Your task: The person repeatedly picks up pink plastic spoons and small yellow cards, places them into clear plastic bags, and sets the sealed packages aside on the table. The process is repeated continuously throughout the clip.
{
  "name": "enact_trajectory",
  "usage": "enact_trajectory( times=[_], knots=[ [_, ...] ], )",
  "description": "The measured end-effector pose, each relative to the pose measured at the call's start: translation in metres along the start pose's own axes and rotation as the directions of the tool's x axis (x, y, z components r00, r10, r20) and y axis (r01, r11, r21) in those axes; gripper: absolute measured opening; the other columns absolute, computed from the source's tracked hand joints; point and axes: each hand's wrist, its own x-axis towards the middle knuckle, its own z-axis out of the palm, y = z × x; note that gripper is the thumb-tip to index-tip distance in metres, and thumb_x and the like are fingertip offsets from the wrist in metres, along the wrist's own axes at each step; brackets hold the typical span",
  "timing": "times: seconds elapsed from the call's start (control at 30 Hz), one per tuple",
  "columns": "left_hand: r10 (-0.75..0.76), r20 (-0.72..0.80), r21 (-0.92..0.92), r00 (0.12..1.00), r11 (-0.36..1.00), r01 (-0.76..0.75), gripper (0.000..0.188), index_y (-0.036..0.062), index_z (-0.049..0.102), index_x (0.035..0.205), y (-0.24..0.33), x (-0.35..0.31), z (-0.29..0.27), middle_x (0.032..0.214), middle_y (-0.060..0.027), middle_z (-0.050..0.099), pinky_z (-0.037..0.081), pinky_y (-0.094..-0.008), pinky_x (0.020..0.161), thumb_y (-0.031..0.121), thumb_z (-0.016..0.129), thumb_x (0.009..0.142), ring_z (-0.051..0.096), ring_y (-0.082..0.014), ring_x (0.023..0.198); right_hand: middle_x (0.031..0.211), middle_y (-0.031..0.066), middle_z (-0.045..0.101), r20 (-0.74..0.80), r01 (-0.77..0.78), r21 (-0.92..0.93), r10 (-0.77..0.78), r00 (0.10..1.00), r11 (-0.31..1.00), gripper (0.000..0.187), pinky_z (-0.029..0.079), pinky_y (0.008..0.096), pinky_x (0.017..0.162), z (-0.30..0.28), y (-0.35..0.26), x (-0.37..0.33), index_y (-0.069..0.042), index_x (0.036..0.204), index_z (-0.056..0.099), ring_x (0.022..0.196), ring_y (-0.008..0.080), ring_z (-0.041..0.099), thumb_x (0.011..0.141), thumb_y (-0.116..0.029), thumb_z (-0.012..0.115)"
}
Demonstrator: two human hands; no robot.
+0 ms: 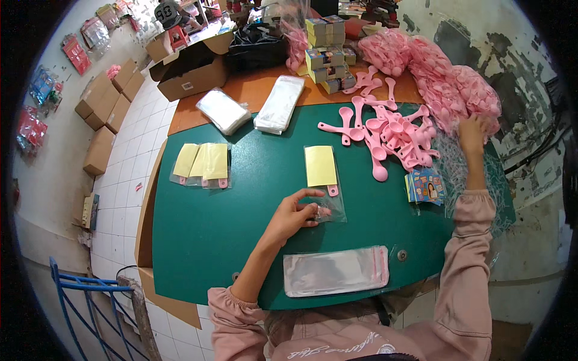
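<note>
My left hand (291, 218) is at the lower end of a clear plastic bag (338, 210), its fingers curled on the bag's edge. Inside that bag show a yellow card (320, 166) and the holed end of a pink handle (333, 190). Stretched far to the right, my right hand (473, 133) reaches the edge of a bulging bag of pink spoons (448, 90), above a tangle of thin clear strips (460, 162). Its fingertips are hard to make out. Loose pink measuring spoons (394, 129) lie heaped between the hands, on the far side.
Filled bags with yellow cards (201, 163) lie at left. Stacks of clear bags (280, 103) sit at the back, another clear bag stack (334, 272) near me. Printed cards (426, 185) lie right; card bundles (328, 51) and an open carton (192, 75) stand behind.
</note>
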Motion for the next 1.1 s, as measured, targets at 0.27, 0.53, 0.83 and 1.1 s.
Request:
enact_trajectory(
  times=[0.27,0.53,0.83,1.1],
  knots=[
    [0.003,-0.012,-0.157,1.000,0.988,-0.005,0.019,0.0057,0.052,0.105,-0.002,-0.006,-0.009,0.105,-0.0045,0.059,0.047,-0.0213,0.074,0.012,0.042,0.091,0.058,-0.0115,0.093,0.096,0.0127,0.045,0.117,0.484,0.488,-0.604,0.788,0.726,0.042,0.042,0.0340,0.081,0.103,-0.188,-0.094,-0.003,0.102,0.048,0.094,0.0287,0.048,0.066,-0.007,0.068],
    [0.401,-0.057,0.510,0.914,0.799,-0.318,0.019,0.0038,0.053,0.100,0.004,-0.003,-0.013,0.100,-0.0100,0.055,0.052,-0.0253,0.063,0.008,0.057,0.082,0.059,-0.0171,0.085,0.089,0.0079,0.045,0.182,0.101,0.791,-0.389,0.903,0.603,0.016,0.045,0.0278,0.068,0.130,-0.184,-0.099,-0.002,0.087,0.055,0.077,0.0166,0.053,0.075,-0.005,0.064],
    [0.403,-0.143,0.570,0.904,0.780,-0.258,0.014,0.0008,0.057,0.085,-0.016,0.009,-0.008,0.084,-0.0056,0.055,0.049,-0.0249,0.057,0.011,0.064,0.077,0.058,-0.0120,0.073,0.077,0.0042,0.057,0.404,-0.279,0.869,-0.260,0.877,0.409,0.015,0.047,0.0218,0.062,0.141,-0.183,-0.101,0.001,0.083,0.054,0.068,0.0091,0.057,0.081,-0.012,0.060],
    [0.329,-0.320,0.342,0.888,0.915,-0.216,0.018,-0.0014,0.055,0.086,-0.019,0.014,0.000,0.079,-0.0045,0.059,0.049,-0.0224,0.053,0.012,0.063,0.078,0.059,-0.0102,0.071,0.073,0.0096,0.059,0.371,-0.327,0.893,-0.094,0.924,0.307,0.014,0.051,0.0229,0.053,0.141,-0.191,-0.101,0.001,0.082,0.045,0.063,0.0130,0.061,0.081,-0.005,0.057]
  ],
)
